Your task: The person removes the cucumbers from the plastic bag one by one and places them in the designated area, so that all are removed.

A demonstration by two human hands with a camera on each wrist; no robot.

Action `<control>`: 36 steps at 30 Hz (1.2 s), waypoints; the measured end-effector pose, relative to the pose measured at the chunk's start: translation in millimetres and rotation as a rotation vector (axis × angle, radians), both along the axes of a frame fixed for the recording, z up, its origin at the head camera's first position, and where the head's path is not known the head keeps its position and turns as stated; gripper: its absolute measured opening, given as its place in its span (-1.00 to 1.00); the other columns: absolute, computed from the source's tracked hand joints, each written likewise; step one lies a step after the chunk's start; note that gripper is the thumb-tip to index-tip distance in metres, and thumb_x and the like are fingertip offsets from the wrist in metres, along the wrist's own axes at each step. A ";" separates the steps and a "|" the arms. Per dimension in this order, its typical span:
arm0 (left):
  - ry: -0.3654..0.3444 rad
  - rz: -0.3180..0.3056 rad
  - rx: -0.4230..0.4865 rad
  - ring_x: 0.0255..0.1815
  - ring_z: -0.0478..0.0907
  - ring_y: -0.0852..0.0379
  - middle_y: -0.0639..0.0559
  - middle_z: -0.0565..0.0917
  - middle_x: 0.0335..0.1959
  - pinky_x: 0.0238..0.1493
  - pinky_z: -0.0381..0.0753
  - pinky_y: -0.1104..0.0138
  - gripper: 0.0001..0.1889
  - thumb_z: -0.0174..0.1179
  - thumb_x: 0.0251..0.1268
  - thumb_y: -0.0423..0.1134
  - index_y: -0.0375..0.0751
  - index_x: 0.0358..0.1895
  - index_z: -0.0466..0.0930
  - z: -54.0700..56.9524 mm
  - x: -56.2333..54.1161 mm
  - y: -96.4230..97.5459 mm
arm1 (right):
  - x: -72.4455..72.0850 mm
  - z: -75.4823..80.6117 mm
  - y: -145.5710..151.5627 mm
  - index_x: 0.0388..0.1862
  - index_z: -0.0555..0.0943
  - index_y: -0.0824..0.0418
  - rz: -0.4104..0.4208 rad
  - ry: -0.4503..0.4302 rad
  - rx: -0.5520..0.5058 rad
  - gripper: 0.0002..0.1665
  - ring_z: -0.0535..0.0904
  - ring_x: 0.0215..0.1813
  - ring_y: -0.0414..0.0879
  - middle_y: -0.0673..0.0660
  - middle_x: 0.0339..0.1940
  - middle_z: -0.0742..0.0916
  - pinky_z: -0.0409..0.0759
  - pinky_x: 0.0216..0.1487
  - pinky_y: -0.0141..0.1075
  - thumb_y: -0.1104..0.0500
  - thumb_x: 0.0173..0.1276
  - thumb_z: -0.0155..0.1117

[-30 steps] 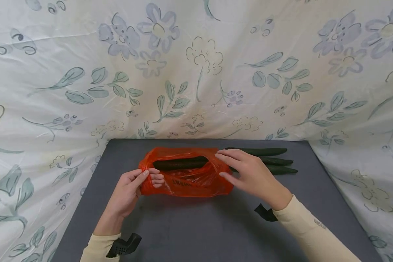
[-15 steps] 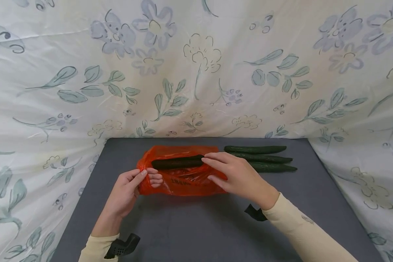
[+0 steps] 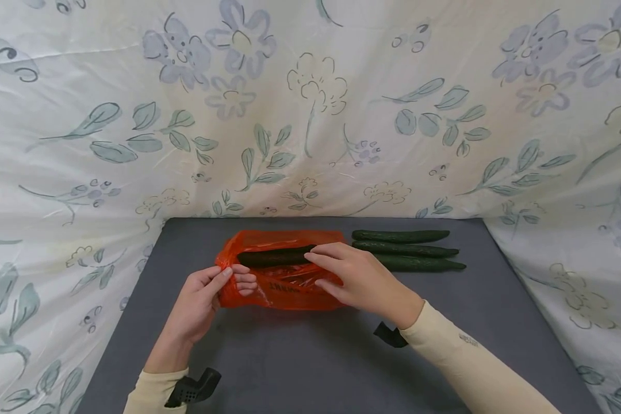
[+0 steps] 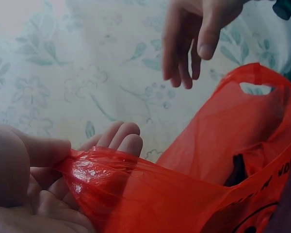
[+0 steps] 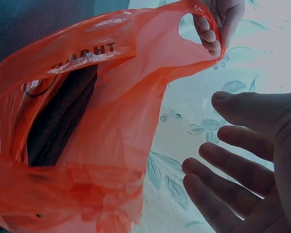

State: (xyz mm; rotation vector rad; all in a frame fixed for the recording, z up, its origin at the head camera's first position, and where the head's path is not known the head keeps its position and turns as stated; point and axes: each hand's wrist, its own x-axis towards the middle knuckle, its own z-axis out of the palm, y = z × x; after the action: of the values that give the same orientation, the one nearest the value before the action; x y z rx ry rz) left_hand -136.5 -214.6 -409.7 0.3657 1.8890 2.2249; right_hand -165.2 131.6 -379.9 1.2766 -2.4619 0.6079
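Note:
A red plastic bag (image 3: 279,298) with dark lettering lies on the table, its mouth facing up. Between thumb and fingers, my left hand (image 3: 198,305) pinches the bag's left handle; the left wrist view shows the film (image 4: 150,194) stretched from that pinch. My right hand (image 3: 367,283) hovers over the bag's right side, fingers spread and holding nothing, as its palm (image 5: 252,170) in the right wrist view confirms. Inside the bag lie dark green cucumbers (image 5: 63,116), one cucumber (image 3: 271,259) plain in the opening. The bag partly hides how many there are.
Three cucumbers lie side by side right of the bag: a back one (image 3: 401,236), a middle one (image 3: 419,250) and a front one (image 3: 426,264). They rest on a dark grey table (image 3: 300,368). Flowered cloth (image 3: 310,144) hangs behind and at both sides.
My right hand has moved left, from beside the loose cucumbers to above the bag's right side. More of those cucumbers now shows. The left hand keeps its pinch on the bag.

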 end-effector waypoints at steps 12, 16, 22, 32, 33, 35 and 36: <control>0.009 -0.001 -0.001 -0.02 0.83 0.07 -0.11 0.83 0.00 0.10 0.80 0.18 -0.51 -0.02 0.83 -0.26 -0.84 0.27 0.41 -1.6 0.0 0.3 | -8.0 -9.6 -16.2 0.40 0.69 0.19 0.026 -0.046 0.031 -0.40 0.67 0.26 0.00 0.12 0.30 0.73 0.76 0.19 -0.16 0.17 0.42 0.61; 0.007 0.003 0.000 -0.02 0.82 0.08 -0.11 0.83 0.00 0.10 0.80 0.18 -0.51 -0.02 0.83 -0.26 -0.84 0.27 0.42 -1.4 0.0 0.4 | -11.1 -12.9 -22.8 0.40 0.69 0.19 0.042 -0.056 0.038 -0.41 0.67 0.27 0.00 0.11 0.29 0.72 0.74 0.23 -0.17 0.18 0.42 0.60; 0.005 0.001 0.000 -0.02 0.83 0.07 -0.11 0.83 0.00 0.11 0.79 0.17 -0.49 -0.02 0.83 -0.26 -0.87 0.28 0.38 -1.3 0.3 0.0 | -18.4 -17.6 -34.6 0.38 0.70 0.19 0.062 -0.066 0.066 -0.42 0.66 0.27 -0.01 0.10 0.27 0.73 0.71 0.27 -0.18 0.16 0.42 0.61; -0.003 0.022 -0.021 -0.05 0.82 0.07 -0.13 0.82 -0.01 0.08 0.81 0.20 -0.48 0.00 0.82 -0.23 -0.84 0.27 0.41 -0.4 0.0 -1.0 | -31.1 -25.1 -48.7 0.38 0.71 0.17 0.042 -0.105 0.113 -0.45 0.66 0.26 -0.03 0.07 0.26 0.73 0.69 0.30 -0.18 0.14 0.45 0.58; -0.004 0.022 -0.021 -0.05 0.82 0.07 -0.13 0.82 0.00 0.08 0.81 0.20 -0.48 0.01 0.82 -0.23 -0.85 0.27 0.40 -0.2 0.0 -1.0 | -32.3 -25.1 -49.7 0.38 0.71 0.17 0.044 -0.108 0.115 -0.46 0.66 0.26 -0.03 0.08 0.26 0.73 0.69 0.30 -0.18 0.14 0.46 0.57; -0.006 0.024 -0.022 -0.06 0.82 0.07 -0.13 0.82 0.00 0.08 0.81 0.20 -0.47 0.01 0.82 -0.23 -0.85 0.28 0.39 0.2 0.3 -1.3 | -34.7 -25.1 -51.7 0.38 0.71 0.17 0.044 -0.111 0.120 -0.46 0.66 0.26 -0.03 0.08 0.26 0.74 0.69 0.30 -0.18 0.14 0.47 0.56; -0.007 0.025 -0.023 -0.06 0.82 0.07 -0.13 0.82 0.00 0.08 0.81 0.20 -0.47 0.02 0.82 -0.23 -0.85 0.28 0.39 0.3 0.4 -1.4 | -35.8 -25.6 -52.7 0.38 0.71 0.17 0.042 -0.111 0.123 -0.46 0.66 0.25 -0.02 0.08 0.26 0.74 0.69 0.30 -0.18 0.15 0.47 0.56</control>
State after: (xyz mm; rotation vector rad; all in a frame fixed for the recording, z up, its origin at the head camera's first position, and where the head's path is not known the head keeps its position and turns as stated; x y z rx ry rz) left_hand -136.1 -216.0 -409.4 0.3320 1.9243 2.2156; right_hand -201.1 78.9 -405.5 1.3782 -2.6043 0.5593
